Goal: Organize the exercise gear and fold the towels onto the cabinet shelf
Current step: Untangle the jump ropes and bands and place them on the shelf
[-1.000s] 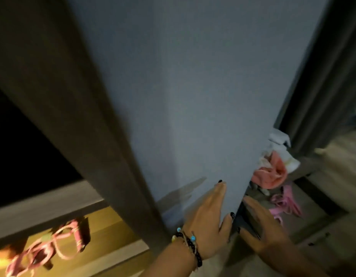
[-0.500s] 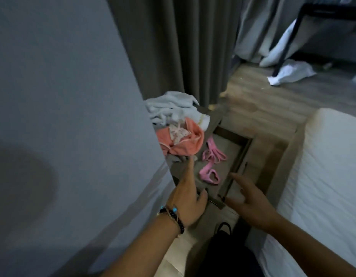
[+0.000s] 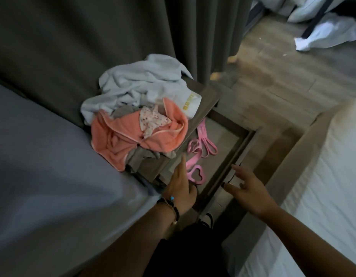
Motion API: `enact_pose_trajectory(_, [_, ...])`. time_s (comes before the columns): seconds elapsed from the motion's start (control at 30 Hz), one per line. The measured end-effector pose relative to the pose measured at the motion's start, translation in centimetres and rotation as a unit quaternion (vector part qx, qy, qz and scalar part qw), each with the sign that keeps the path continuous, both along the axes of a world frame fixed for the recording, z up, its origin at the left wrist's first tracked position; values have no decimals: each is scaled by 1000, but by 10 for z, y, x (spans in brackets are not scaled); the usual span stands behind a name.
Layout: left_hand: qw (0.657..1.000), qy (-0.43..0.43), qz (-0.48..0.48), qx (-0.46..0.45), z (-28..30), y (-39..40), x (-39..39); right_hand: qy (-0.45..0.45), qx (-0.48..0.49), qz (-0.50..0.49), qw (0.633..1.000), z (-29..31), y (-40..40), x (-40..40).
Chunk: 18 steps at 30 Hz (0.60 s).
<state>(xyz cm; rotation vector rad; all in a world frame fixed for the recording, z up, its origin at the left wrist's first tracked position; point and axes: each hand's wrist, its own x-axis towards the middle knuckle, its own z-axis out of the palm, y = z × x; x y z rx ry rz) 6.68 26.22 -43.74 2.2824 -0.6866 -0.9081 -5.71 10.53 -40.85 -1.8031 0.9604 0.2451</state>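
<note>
**Both hands open over the drawer**

The left hand (image 3: pixel 180 183), fingers straight, reaches into the open grey drawer (image 3: pixel 236 148); the right hand (image 3: pixel 248 189) spreads wide at its front edge. Pink rubber resistance bands (image 3: pixel 201 145) lie inside. Crumpled pale-blue and coral towels (image 3: pixel 137 116) sit on the cabinet top.

A home bedroom: white-sheeted bed (image 3: pixel 323 176), grey curtains (image 3: pixel 113 37), wood floor (image 3: pixel 283 72), nightstand (image 3: pixel 205 96) heaped with towels (image 3: pixel 141 82).

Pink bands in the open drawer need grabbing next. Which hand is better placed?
Probably left. The left hand reaches into the drawer, fingers beside the pink bands. The right hand hovers open over the drawer's front edge, farther away.
</note>
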Motion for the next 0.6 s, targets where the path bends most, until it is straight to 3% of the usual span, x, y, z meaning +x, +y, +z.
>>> enact_pose_trajectory(0.6, [986, 5, -46, 162, -201, -60, 50, 25, 16, 47, 998, -139, -52, 58])
